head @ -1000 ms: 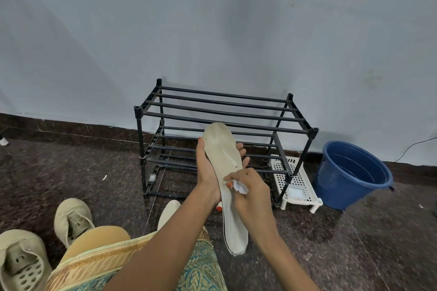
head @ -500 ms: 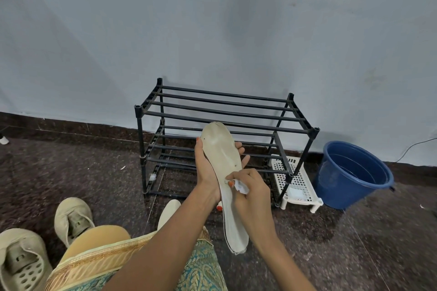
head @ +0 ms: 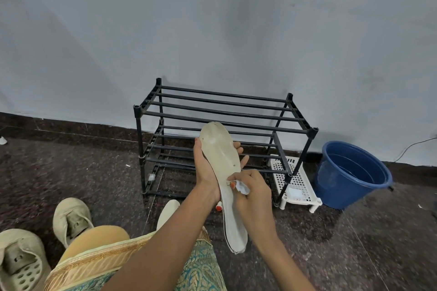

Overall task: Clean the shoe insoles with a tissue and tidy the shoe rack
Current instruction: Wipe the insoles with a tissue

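Note:
My left hand grips a long beige insole from behind, toe end up, with fingertips curling round its right edge. My right hand pinches a small white tissue and presses it against the insole's middle. The insole's heel end hangs down past my right wrist. Behind the hands stands the black two-tier shoe rack against the wall, with nothing on its bars. A second insole lies on the floor under my left forearm.
Two beige shoes sit on the floor at the lower left. A white perforated plastic rack lies right of the shoe rack, and a blue bucket stands beyond it. My knee in patterned cloth fills the bottom.
The insole and both hands have shifted slightly; the right hand with the tissue stays on the insole's middle, moving a little along it.

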The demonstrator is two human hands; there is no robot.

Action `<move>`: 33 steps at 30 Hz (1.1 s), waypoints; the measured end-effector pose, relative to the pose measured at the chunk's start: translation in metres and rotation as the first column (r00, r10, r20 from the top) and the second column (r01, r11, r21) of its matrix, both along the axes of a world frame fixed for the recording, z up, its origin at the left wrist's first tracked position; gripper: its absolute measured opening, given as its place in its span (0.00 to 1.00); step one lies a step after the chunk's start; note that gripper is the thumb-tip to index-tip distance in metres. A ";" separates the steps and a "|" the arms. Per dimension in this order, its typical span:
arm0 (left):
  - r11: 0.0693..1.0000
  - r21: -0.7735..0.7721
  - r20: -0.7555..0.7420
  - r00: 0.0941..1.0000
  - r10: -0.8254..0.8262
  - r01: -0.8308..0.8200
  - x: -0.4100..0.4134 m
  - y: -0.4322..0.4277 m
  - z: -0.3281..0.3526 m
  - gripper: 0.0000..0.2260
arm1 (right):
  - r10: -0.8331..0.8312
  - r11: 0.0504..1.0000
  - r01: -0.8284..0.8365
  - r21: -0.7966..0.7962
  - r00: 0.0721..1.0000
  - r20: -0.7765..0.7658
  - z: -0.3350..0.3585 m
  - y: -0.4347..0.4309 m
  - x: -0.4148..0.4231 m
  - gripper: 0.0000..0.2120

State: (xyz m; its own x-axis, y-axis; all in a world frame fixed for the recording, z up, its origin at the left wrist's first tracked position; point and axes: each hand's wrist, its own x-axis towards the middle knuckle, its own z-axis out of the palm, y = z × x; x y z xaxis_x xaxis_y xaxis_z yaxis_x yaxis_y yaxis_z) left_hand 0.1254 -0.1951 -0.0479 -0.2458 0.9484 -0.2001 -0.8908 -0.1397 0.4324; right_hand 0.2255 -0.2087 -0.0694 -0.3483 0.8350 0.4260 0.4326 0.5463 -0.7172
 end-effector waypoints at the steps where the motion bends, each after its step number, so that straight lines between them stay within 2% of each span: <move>1: 1.000 0.001 -0.005 1.000 0.001 -0.001 0.000 0.000 0.000 0.32 | 0.015 1.000 -0.015 0.001 1.000 -0.009 0.001 -0.002 -0.001 0.11; 7: 1.000 0.008 -0.001 1.000 -0.001 0.001 -0.001 0.000 -0.002 0.32 | 0.075 0.997 -0.075 0.013 0.997 -0.003 0.004 -0.005 -0.002 0.11; 12: 1.000 0.007 0.011 1.000 -0.025 0.025 0.000 0.001 -0.002 0.31 | 0.010 0.999 -0.012 0.037 0.999 0.053 -0.003 0.002 0.009 0.12; 17: 0.997 -0.022 -0.020 0.997 -0.071 0.070 0.001 0.000 -0.003 0.33 | -0.061 0.992 0.057 0.111 0.998 0.033 -0.001 0.010 0.012 0.10; 20: 0.996 -0.045 -0.050 0.996 -0.078 0.076 0.000 0.000 -0.003 0.33 | -0.072 0.987 0.066 0.147 0.997 0.032 0.003 0.018 0.009 0.09; 25: 0.984 -0.073 -0.089 0.982 -0.169 0.163 0.002 -0.004 0.001 0.38 | -0.031 0.989 0.024 0.148 0.998 0.046 0.008 0.029 0.005 0.08; 30: 0.991 -0.061 -0.055 0.991 -0.121 0.118 0.000 -0.001 -0.002 0.37 | 0.023 0.984 -0.038 0.172 0.996 0.088 0.003 0.027 0.007 0.07; 33: 0.997 -0.026 -0.018 0.997 -0.071 0.071 -0.001 0.000 -0.004 0.34 | 0.038 0.991 -0.046 0.125 0.997 0.062 -0.004 0.021 0.012 0.09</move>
State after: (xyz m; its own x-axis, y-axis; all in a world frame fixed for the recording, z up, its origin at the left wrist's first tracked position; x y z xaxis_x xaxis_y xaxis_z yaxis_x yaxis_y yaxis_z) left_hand 0.1248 -0.1949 -0.0517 -0.1820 0.9583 -0.2201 -0.8899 -0.0653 0.4515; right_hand 0.2375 -0.1881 -0.0736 -0.4097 0.7599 0.5047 0.4474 0.6495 -0.6148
